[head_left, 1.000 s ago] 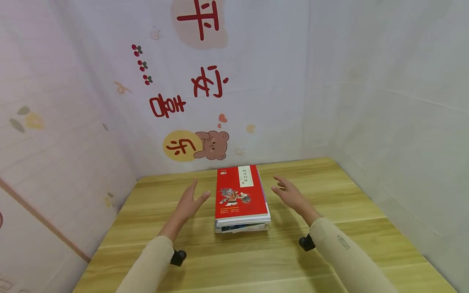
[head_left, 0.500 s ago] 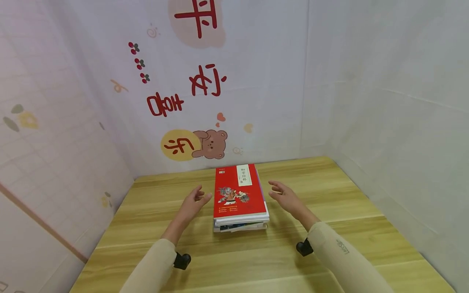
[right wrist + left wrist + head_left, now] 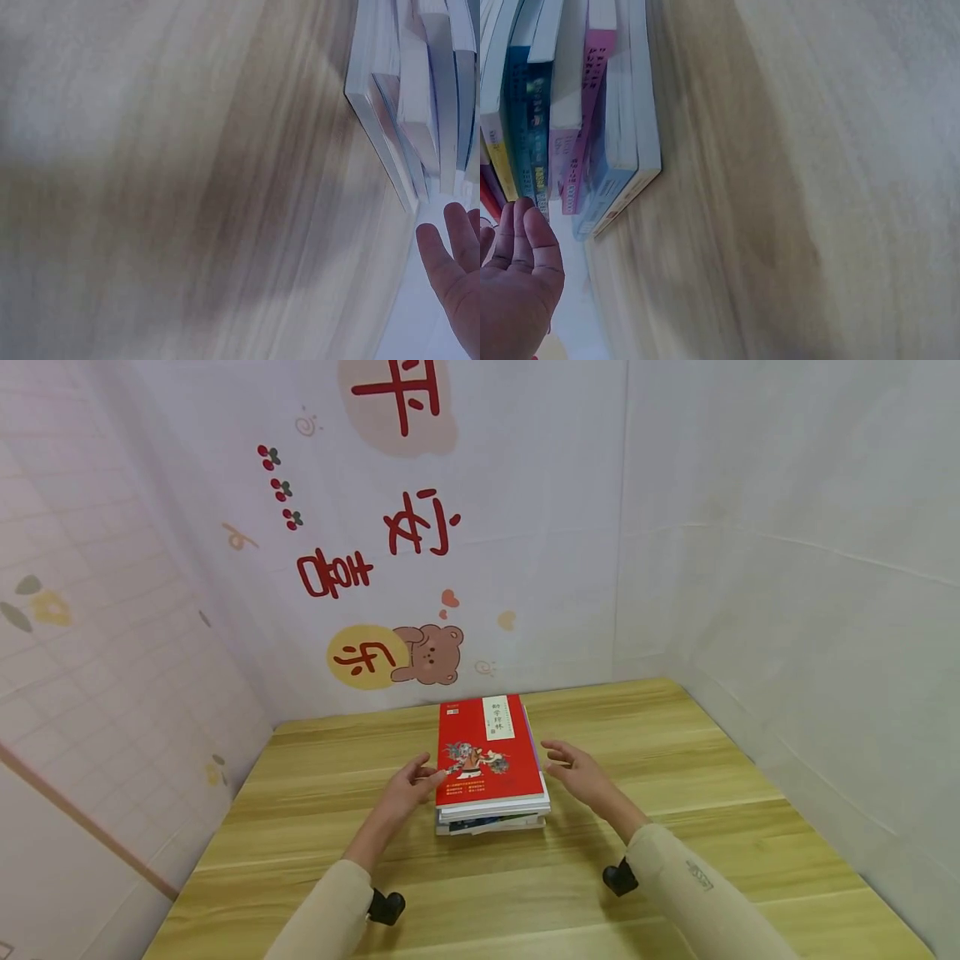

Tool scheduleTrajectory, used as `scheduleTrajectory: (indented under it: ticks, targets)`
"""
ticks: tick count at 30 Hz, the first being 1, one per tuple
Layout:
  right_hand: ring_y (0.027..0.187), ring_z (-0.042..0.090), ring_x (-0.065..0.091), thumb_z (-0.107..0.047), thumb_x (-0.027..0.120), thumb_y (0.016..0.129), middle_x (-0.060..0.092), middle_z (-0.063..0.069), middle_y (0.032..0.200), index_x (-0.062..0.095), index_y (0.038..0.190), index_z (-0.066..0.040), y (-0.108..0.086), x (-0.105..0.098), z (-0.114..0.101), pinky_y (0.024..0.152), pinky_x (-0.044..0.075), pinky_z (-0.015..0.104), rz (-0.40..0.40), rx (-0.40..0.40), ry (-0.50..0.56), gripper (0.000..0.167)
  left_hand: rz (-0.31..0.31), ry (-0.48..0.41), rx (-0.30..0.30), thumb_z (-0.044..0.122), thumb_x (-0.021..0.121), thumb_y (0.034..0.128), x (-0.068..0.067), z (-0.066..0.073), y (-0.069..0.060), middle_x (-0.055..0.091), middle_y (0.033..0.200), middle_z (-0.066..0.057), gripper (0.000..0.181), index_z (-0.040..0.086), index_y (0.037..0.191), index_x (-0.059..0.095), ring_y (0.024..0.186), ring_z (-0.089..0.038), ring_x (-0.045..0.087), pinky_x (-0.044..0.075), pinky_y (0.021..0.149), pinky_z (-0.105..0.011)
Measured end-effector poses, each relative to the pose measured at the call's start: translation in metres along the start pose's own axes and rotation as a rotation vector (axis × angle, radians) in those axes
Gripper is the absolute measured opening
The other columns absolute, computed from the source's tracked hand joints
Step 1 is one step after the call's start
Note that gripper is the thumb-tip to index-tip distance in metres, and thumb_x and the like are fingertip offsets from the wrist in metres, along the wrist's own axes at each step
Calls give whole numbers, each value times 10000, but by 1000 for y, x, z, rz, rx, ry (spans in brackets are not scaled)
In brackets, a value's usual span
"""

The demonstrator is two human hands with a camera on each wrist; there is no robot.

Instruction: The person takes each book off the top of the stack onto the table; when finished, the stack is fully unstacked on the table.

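Observation:
A stack of books [image 3: 491,817] lies on the wooden table, topped by a red book [image 3: 487,785] with a white title label and a drawing. At its left side is my left hand [image 3: 408,787], thumb close to the red cover's edge; whether it touches cannot be told. My right hand [image 3: 583,774] is beside the right side of the stack, fingers slightly bent towards it. In the left wrist view, several spines [image 3: 577,127] show past the fingers [image 3: 525,236]. The right wrist view has page edges [image 3: 420,105] beyond the fingertips [image 3: 431,240]. Neither hand holds anything.
The wooden table [image 3: 705,827] stands against a white cloth wall [image 3: 540,510] printed with red characters and a bear [image 3: 435,654]. More cloth hangs at the left and right sides. A black wrist device [image 3: 387,907] sits below each cuff.
Both hands have moved inward, closer to the sides of the book stack, the left more than the right. The stack stays in place; the head view has shifted slightly.

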State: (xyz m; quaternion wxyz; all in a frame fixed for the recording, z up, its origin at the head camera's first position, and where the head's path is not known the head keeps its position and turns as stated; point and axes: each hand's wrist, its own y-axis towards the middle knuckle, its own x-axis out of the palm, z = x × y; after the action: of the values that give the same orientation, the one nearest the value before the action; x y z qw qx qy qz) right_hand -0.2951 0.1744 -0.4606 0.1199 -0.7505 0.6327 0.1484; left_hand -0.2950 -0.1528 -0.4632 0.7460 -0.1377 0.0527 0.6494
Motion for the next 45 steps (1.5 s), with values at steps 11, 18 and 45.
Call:
scheduleTrajectory:
  ticks: [11,18,45]
  targets:
    - [1272,372,501,-171,615,991,516,181,1420,544,1422,-139,-3,10,3,1014,447,532,5,31,57,437,-28,-61,31,380,731,904,6,-7,-3,512,1348,-161,802,60,1534,351,1143,-300,539,492,962,-470]
    - [1254,349,516,-152,601,993,534,156,1405,556,1409,-152,-7,13,4,997,469,508,5,49,41,418,-38,-100,47,335,753,895,9,-8,-4,513,1336,-166,790,51,1524,368,1136,-303,542,520,928,-439]
    - [1234,319,522,-212,611,977,524,137,1424,495,1471,-167,-15,13,6,964,475,551,-43,64,104,509,-32,-126,40,233,765,889,12,-10,-5,489,1387,-155,725,63,1503,420,1156,-312,527,509,954,-445]
